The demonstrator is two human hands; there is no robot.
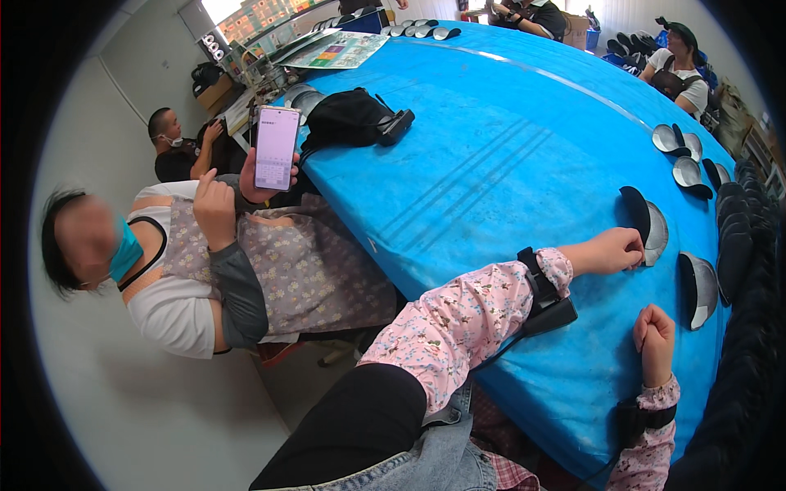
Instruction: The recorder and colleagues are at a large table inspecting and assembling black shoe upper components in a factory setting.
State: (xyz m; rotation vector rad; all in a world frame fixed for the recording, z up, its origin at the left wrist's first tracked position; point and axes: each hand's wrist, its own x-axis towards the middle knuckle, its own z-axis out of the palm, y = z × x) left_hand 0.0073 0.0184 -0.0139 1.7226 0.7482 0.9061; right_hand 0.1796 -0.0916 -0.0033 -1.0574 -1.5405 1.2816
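Note:
My left hand (612,251), in a pink floral sleeve, reaches across the blue-covered table with its fingers curled. Its fingertips meet the near edge of a curved cap brim (656,235), silver-grey with a black piece; whether they pinch anything is hidden. Nearer to me, my right hand (654,334) is closed in a loose fist just above the table, with nothing showing in it. Beyond its knuckles another black and silver cap brim (700,288) lies on the cover, apart from the hand. Both wrists carry black straps with small devices.
Stacked black brims (734,237) line the table's right edge. Several more brims (689,173) lie farther off. On the left a masked co-worker (270,262) holds up a phone (277,147). A black bag (352,119) lies beyond the phone, near printed sheets (340,51). Other people sit around the table.

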